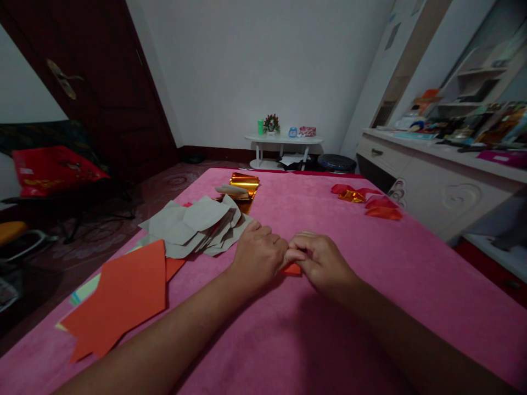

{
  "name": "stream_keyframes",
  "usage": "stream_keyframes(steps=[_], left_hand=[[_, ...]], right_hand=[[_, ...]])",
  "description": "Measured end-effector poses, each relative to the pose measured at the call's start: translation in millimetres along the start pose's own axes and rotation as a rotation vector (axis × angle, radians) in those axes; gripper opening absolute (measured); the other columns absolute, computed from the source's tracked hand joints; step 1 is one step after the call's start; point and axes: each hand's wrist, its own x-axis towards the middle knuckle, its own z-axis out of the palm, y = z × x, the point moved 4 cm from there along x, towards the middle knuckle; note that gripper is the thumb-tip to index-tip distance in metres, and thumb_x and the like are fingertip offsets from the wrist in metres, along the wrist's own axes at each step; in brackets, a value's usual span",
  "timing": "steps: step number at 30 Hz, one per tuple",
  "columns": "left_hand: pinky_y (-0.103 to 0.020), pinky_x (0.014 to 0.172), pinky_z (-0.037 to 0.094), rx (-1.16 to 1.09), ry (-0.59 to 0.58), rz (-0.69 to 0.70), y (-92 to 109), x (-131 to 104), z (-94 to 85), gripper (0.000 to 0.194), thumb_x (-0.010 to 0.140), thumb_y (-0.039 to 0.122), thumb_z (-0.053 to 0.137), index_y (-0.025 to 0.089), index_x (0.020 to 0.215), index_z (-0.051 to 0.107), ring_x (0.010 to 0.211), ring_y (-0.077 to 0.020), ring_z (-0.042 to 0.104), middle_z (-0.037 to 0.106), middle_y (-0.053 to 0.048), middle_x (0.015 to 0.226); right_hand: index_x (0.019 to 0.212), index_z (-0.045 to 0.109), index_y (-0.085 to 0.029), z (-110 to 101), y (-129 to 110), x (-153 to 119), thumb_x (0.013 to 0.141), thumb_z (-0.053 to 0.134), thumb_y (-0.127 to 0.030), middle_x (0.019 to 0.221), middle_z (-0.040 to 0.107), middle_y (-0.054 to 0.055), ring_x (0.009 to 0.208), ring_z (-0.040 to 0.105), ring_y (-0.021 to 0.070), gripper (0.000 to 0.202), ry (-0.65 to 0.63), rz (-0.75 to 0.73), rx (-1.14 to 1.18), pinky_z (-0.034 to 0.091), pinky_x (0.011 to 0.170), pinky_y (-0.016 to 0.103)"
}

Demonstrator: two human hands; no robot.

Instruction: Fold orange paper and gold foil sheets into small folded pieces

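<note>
My left hand [260, 253] and my right hand [321, 262] meet over the middle of the pink cloth, their fingers closed and touching. Between and beneath them shows a small piece of orange paper [292, 269], mostly hidden by the fingers. Both hands grip it. Just left of my left hand lies a loose pile of grey paper sheets [201, 222]. Larger orange paper sheets [123, 291] lie nearer, beside my left forearm, over some pale green and yellow sheets [87, 289].
A shiny gold foil roll [245, 185] rests behind the grey pile. Red, orange and gold folded pieces [366, 200] lie at the far right of the pink-covered surface [395, 296]. Beyond stand a small white table [284, 139] and, at right, a white dresser [444, 181].
</note>
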Motion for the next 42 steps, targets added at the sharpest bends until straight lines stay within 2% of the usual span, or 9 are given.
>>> stream_keyframes(steps=[6, 14, 17, 21, 23, 26, 31, 37, 42], left_hand=[[-0.033, 0.057, 0.024, 0.020, 0.177, 0.055, -19, -10, -2.2, 0.045, 0.089, 0.042, 0.051, 0.017, 0.052, 0.054, 0.050, -0.0135, 0.045, 0.056, 0.000, 0.048], [-0.031, 0.056, 0.026, 0.029, 0.243, 0.038, -32, -10, -7.1, 0.044, 0.089, 0.037, 0.054, 0.017, 0.049, 0.051, 0.049, -0.0126, 0.043, 0.052, 0.001, 0.047], [-0.029, 0.055, 0.027, 0.014, 0.267, -0.052, -47, -15, -6.8, 0.045, 0.088, 0.036, 0.054, 0.017, 0.048, 0.049, 0.048, -0.0117, 0.041, 0.050, 0.001, 0.047], [-0.027, 0.054, 0.029, -0.155, 0.311, -0.322, -68, -21, -8.6, 0.046, 0.090, 0.033, 0.051, 0.017, 0.047, 0.047, 0.048, -0.0105, 0.041, 0.045, 0.002, 0.046], [-0.026, 0.056, 0.033, -0.316, 0.256, -0.407, -65, -19, -7.1, 0.041, 0.090, 0.034, 0.048, 0.016, 0.053, 0.052, 0.053, -0.0114, 0.045, 0.051, 0.001, 0.053], [-0.027, 0.066, 0.040, -0.546, 0.085, -0.435, -48, -12, 0.0, 0.022, 0.083, 0.038, 0.058, 0.017, 0.083, 0.064, 0.072, -0.0151, 0.055, 0.065, -0.002, 0.080], [-0.024, 0.053, 0.037, -0.742, -0.107, -0.559, -32, -14, 16.3, 0.026, 0.082, 0.037, 0.059, 0.015, 0.070, 0.068, 0.056, -0.0130, 0.053, 0.062, 0.000, 0.060], [-0.024, 0.055, 0.038, -0.776, -0.064, -0.430, -14, -9, 10.0, 0.021, 0.083, 0.026, 0.058, 0.015, 0.070, 0.071, 0.056, -0.0121, 0.056, 0.066, -0.001, 0.063], [-0.025, 0.059, 0.038, -0.630, 0.037, -0.361, -17, -8, 0.7, 0.024, 0.084, 0.021, 0.056, 0.015, 0.065, 0.069, 0.057, -0.0128, 0.056, 0.066, -0.002, 0.061]], right_hand=[[0.060, 0.061, -0.016, -10, 0, 1, 0.079, 0.050, -0.010, 0.059, 0.054, 0.000, 0.062, 0.049, 0.0142, 0.022, 0.031, -0.046, 0.080, 0.034, 0.061, 0.027], [0.061, 0.063, -0.017, -21, 15, 4, 0.079, 0.055, -0.014, 0.060, 0.058, 0.001, 0.064, 0.051, 0.0152, 0.021, 0.028, 0.006, 0.089, 0.036, 0.063, 0.028], [0.060, 0.061, -0.017, -29, 27, 3, 0.079, 0.053, -0.015, 0.061, 0.058, 0.001, 0.064, 0.052, 0.0154, 0.021, 0.032, 0.032, 0.099, 0.037, 0.063, 0.029], [0.055, 0.054, -0.018, -42, 43, 3, 0.077, 0.054, -0.019, 0.060, 0.055, 0.001, 0.060, 0.051, 0.0151, 0.022, 0.079, 0.136, 0.159, 0.038, 0.059, 0.028], [0.057, 0.055, -0.018, -43, 44, 4, 0.077, 0.054, -0.021, 0.061, 0.056, 0.001, 0.060, 0.052, 0.0155, 0.020, 0.066, 0.151, 0.170, 0.039, 0.059, 0.028], [0.059, 0.058, -0.018, -40, 40, 5, 0.078, 0.054, -0.023, 0.062, 0.058, 0.002, 0.060, 0.053, 0.0161, 0.020, 0.030, 0.123, 0.132, 0.039, 0.059, 0.029], [0.063, 0.060, -0.018, -34, 34, 3, 0.079, 0.056, -0.024, 0.065, 0.061, 0.002, 0.061, 0.054, 0.0156, 0.017, -0.035, 0.123, 0.032, 0.038, 0.057, 0.027], [0.070, 0.066, -0.018, -17, 5, 3, 0.081, 0.062, -0.025, 0.070, 0.064, 0.002, 0.067, 0.055, 0.0152, 0.014, -0.083, -0.030, -0.188, 0.037, 0.066, 0.027], [0.067, 0.068, -0.017, -18, 8, 3, 0.086, 0.055, -0.022, 0.065, 0.064, 0.003, 0.064, 0.054, 0.0150, 0.023, -0.065, -0.041, -0.086, 0.037, 0.064, 0.027]])
